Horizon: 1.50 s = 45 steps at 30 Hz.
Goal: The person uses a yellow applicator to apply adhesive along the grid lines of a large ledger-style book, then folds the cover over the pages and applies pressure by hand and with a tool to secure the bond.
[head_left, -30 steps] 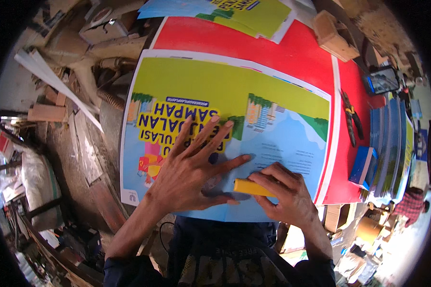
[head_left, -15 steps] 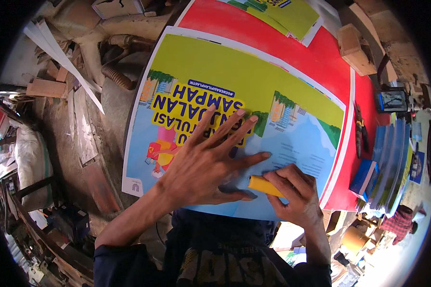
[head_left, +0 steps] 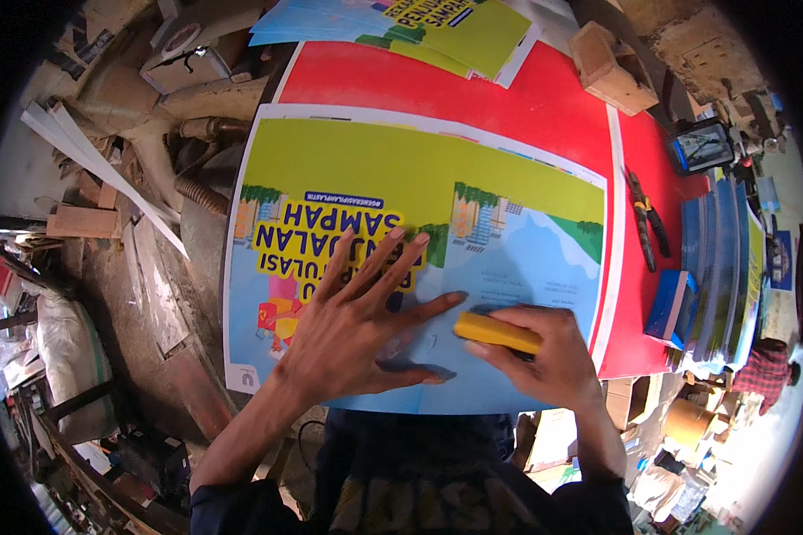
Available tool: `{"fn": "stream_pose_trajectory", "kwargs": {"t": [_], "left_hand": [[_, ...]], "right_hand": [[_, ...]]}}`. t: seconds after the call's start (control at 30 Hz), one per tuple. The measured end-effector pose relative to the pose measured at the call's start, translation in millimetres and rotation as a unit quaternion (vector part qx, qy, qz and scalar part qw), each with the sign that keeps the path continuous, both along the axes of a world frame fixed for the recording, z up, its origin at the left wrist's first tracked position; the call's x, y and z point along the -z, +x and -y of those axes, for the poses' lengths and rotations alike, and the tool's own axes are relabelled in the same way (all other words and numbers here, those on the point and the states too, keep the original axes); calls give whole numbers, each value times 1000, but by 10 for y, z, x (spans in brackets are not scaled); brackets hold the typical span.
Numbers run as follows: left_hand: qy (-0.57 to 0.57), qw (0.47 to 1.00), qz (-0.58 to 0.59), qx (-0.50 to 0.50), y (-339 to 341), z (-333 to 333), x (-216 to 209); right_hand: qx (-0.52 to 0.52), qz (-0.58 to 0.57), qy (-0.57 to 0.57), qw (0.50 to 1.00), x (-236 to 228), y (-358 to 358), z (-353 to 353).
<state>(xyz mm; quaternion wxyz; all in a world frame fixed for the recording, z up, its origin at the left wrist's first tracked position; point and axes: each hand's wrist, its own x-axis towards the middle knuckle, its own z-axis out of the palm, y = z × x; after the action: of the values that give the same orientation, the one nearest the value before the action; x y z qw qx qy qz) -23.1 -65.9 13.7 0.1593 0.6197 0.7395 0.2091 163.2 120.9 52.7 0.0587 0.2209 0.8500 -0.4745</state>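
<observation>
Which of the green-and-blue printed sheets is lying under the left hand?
The large printed sheet in the middle of the picture: the left hand rests on it, whereas the far sheets on the red surface lie untouched.

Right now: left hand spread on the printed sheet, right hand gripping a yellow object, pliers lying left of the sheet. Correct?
Not quite: in the head view, the pliers lie right of the printed sheet. The rest is correct: left hand spread on it, right hand gripping the yellow object.
</observation>
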Motion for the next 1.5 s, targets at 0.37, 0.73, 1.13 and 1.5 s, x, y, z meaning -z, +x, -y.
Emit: {"fn": "stream_pose_trajectory", "kwargs": {"t": [0.37, 0.73, 1.13, 1.5], "left_hand": [[100, 987, 99, -75, 287, 163, -6], [57, 973, 159, -158, 422, 188, 90], [21, 971, 153, -181, 436, 223, 98], [25, 962, 179, -202, 432, 267, 275]], "right_hand": [[322, -45, 415, 850, 319, 1250, -910], [-254, -205, 207, 922, 338, -200, -90], [-492, -219, 278, 795, 268, -609, -63], [-395, -301, 408, 766, 466, -333, 61]]}}
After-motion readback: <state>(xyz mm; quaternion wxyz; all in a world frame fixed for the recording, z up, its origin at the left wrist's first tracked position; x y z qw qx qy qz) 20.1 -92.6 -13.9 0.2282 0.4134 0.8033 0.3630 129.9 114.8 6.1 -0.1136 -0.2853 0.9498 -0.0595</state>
